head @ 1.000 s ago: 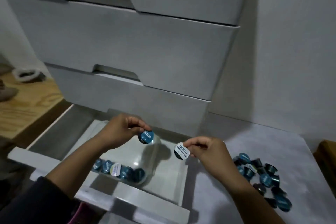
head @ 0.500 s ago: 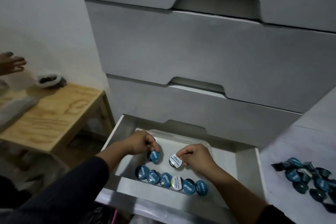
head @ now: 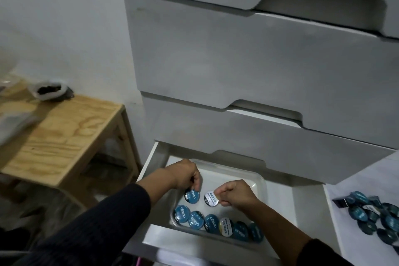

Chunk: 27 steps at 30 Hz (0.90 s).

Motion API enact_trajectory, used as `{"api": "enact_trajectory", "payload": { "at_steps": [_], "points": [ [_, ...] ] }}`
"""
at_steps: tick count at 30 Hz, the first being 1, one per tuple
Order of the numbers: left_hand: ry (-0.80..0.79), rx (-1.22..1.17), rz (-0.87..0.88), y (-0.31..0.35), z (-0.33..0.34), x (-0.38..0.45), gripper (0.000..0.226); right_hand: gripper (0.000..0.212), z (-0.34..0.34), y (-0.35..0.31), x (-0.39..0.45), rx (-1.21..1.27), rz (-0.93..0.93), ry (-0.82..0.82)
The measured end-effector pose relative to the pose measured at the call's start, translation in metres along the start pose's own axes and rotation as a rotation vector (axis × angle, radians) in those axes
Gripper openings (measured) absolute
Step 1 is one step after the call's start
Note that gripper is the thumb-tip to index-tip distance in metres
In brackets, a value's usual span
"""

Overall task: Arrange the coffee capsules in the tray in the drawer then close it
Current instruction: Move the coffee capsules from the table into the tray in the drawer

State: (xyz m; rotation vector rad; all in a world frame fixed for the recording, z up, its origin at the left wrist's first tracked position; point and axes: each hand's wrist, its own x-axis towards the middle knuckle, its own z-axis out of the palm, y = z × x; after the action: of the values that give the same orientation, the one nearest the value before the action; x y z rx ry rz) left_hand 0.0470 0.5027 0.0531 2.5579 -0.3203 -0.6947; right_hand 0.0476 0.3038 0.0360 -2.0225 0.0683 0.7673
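The bottom drawer stands pulled out with a white tray inside it. A row of several blue-lidded coffee capsules lines the tray's near side. My left hand pinches a blue capsule low in the tray, just behind that row. My right hand pinches a white-lidded capsule right beside it. A heap of loose blue capsules lies on the white surface to the right of the drawer.
Shut grey drawers rise above the open one. A low wooden table stands at the left, bearing a small white dish with dark contents. The drawer's front panel is nearest to me.
Both hands have lowered their capsules from above the tray down to a spot just behind the row. The view has swung left, so the loose heap now sits at the right edge.
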Motion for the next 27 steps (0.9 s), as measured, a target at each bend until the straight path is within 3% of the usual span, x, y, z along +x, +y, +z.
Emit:
{"api": "enact_trajectory", "payload": {
  "at_steps": [8,27],
  "points": [
    [-0.077,0.119,0.021,0.005,-0.004,-0.002,0.017,0.009,0.008,0.001,0.005,-0.029,-0.023,-0.067],
    [0.063,0.147,-0.073,0.000,0.006,-0.025,0.017,0.009,0.017,0.000,-0.001,0.045,-0.029,-0.200]
  ]
}}
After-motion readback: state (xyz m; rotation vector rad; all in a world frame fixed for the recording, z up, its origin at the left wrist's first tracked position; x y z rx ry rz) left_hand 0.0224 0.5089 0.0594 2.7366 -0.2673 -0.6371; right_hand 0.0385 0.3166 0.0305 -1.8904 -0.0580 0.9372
